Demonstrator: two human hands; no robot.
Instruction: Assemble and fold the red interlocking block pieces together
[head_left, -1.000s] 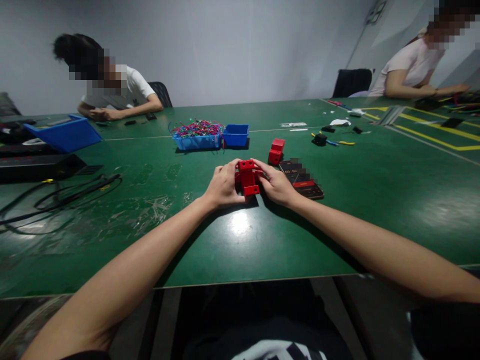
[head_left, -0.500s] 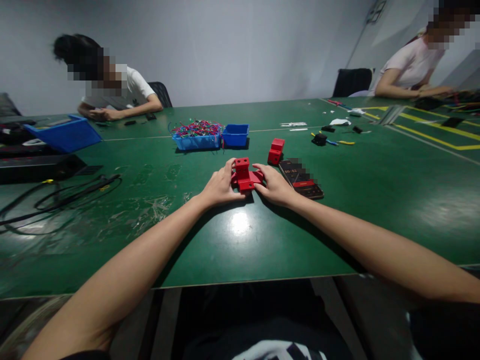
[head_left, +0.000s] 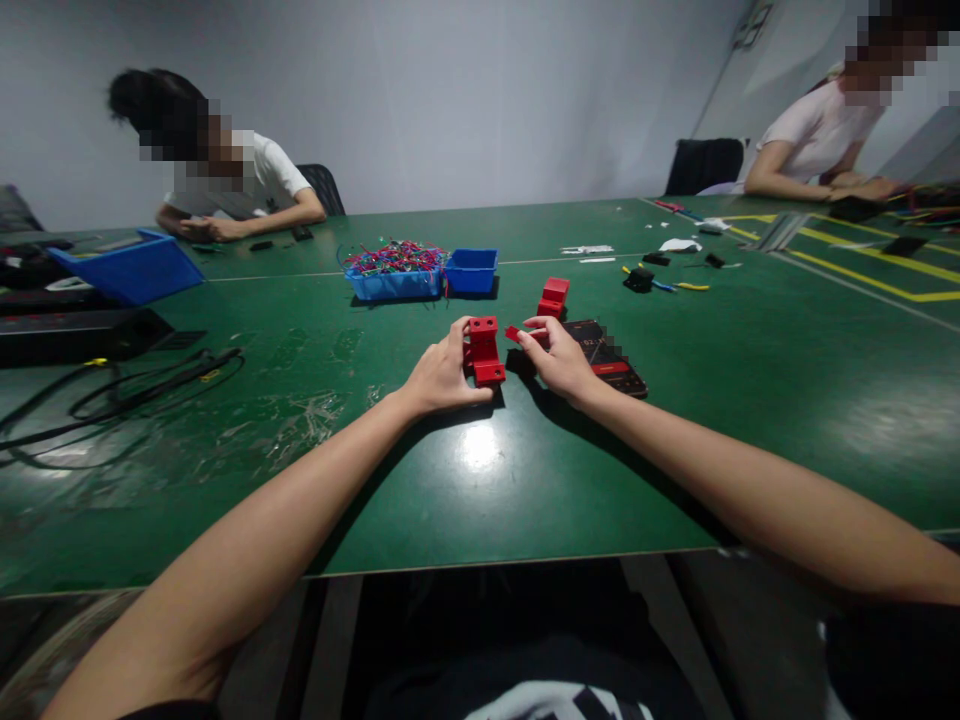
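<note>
My left hand (head_left: 441, 376) grips a red plastic block (head_left: 484, 350) that stands on the green table (head_left: 480, 470). Just right of it, my right hand (head_left: 559, 360) pinches a small flat red piece (head_left: 516, 334) between thumb and fingers, held a little apart from the block. A second red block (head_left: 553, 297) sits farther back on the table. A black phone (head_left: 611, 357) lies under and behind my right hand.
A blue tray of coloured wires (head_left: 394, 270) and a small blue bin (head_left: 471, 269) stand beyond the blocks. Black cables (head_left: 135, 385) and a dark box (head_left: 75, 333) lie at left. Two other people sit at the far left and far right.
The flat red piece has come off the red block; my right hand lifted it up and to the right. My left hand still holds the block in place.
</note>
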